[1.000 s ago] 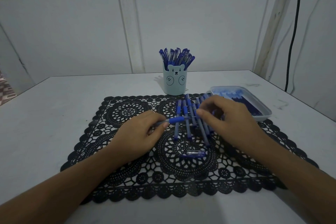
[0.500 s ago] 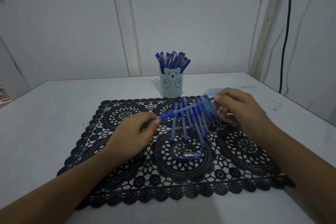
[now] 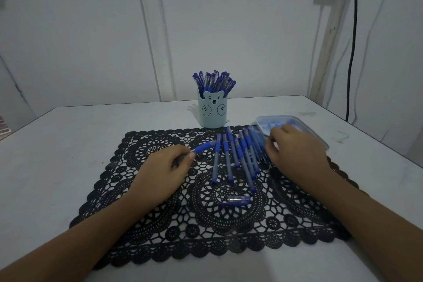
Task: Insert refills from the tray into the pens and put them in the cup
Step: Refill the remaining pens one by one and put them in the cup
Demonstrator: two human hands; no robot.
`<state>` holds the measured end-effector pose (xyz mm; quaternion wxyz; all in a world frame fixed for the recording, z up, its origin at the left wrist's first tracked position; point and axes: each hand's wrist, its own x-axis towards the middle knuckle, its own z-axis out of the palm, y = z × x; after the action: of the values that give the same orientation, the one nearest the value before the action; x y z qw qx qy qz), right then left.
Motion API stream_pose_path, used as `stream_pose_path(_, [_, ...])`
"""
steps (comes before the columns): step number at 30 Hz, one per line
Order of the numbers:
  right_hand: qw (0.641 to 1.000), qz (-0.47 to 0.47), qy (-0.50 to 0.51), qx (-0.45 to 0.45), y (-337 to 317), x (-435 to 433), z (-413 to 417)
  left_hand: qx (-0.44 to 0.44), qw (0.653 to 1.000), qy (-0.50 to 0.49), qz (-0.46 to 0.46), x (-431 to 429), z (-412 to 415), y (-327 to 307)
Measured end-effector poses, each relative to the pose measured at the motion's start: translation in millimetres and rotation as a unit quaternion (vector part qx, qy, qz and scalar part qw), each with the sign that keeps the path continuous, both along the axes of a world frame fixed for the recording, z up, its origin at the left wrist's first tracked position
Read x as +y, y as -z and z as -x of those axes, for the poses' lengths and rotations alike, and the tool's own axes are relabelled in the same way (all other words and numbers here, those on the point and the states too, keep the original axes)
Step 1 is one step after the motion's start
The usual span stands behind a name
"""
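My left hand (image 3: 167,167) grips a pen barrel with a blue grip (image 3: 203,147), its tip pointing up and right. My right hand (image 3: 295,151) hovers at the near left corner of the clear refill tray (image 3: 317,136), fingers curled over the blurred refills; I cannot make out whether it holds anything. Several blue pens (image 3: 238,155) lie in a row on the black lace mat (image 3: 160,224) between my hands. A loose pen cap (image 3: 235,200) lies nearer to me. The pale blue bear cup (image 3: 212,110) stands behind the mat, full of several pens.
The grey table (image 3: 68,144) ends at a wall just behind the cup. A black cable (image 3: 352,52) hangs down the wall at the far right. The tray sits at the mat's right far corner.
My right hand has drawn away from the pen in my left hand and moved right to the tray. My left hand still holds the pen, now tilted up towards the cup.
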<state>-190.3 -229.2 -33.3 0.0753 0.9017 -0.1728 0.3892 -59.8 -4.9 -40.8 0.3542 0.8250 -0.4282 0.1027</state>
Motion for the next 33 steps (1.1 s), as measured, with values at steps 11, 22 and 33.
stream_pose_path(11, [0.991, -0.126, 0.011, 0.052, -14.5, 0.3, 4.7, -0.007, 1.0, 0.002, -0.002, -0.7, 1.8, -1.7])
stream_pose_path(22, [0.939, -0.28, 0.129, 0.152, -5.3, -51.5, -17.3, -0.003, 1.0, -0.004, -0.004, -1.4, 4.1, -2.1])
stream_pose_path(33, [0.953, -0.283, 0.088, 0.055, -9.2, -38.1, -17.3, 0.002, 1.0, -0.005, -0.003, -1.2, 3.8, -2.3])
